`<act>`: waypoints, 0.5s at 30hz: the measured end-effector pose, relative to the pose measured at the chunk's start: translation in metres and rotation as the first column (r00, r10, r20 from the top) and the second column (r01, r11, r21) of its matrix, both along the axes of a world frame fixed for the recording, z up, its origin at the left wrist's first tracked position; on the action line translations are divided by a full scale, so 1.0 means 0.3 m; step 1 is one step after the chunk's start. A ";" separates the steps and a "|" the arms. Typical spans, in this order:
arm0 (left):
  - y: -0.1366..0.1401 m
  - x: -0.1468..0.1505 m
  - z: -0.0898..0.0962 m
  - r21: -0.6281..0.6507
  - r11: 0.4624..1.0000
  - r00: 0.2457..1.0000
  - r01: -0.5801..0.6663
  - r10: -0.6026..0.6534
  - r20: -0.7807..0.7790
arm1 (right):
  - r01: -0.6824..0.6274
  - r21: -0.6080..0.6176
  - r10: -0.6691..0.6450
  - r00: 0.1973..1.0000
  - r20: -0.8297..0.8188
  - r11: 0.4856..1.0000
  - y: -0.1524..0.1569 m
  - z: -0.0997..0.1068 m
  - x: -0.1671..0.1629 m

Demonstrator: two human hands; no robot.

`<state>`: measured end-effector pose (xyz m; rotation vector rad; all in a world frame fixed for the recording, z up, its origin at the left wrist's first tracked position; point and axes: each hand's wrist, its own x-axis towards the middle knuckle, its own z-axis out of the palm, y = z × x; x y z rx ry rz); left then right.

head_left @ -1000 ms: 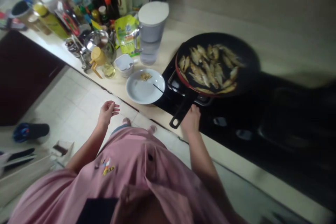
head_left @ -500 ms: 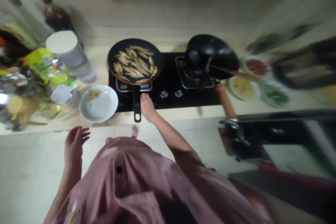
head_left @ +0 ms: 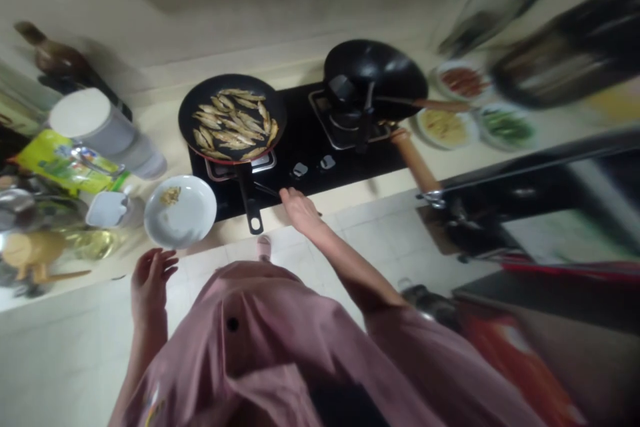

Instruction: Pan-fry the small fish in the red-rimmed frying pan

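My right hand [head_left: 301, 210] is closed on a thin dark stick [head_left: 266, 189], like chopsticks, at the front edge of the stove, right of the pan handle. Its tip points left toward the handle, and a short end shows behind my hand. The frying pan [head_left: 187, 107] holds several small browned fish [head_left: 235, 120] and sits on the left burner. My left hand [head_left: 150, 283] hangs just in front of the counter with loosely bent fingers apart, holding nothing. Beside it, a white plate [head_left: 193, 220] carries a little heap of chopped pale bits [head_left: 171, 195].
On the right burner stands a black wok [head_left: 400, 70], a wooden-handled utensil [head_left: 445, 105] across it. Plates of red pieces [head_left: 464, 82], yellow pieces [head_left: 443, 127] and green pieces [head_left: 507, 125] lie beyond. Bottles, a lidded canister [head_left: 107, 127] and a yellow-green packet [head_left: 53, 163] crowd the left.
My right hand has moved right, away from the pan handle, and the thin dark stick now shows in it. The view has shifted and turned slightly. My left hand stays near the plate.
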<state>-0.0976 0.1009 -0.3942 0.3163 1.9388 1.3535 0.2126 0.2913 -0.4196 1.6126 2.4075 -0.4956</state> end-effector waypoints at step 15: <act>0.039 0.082 0.146 0.068 0.998 0.999 -0.014 0.017 -0.043 | 0.563 0.410 -0.670 0.720 0.183 0.717 0.318 0.464 0.793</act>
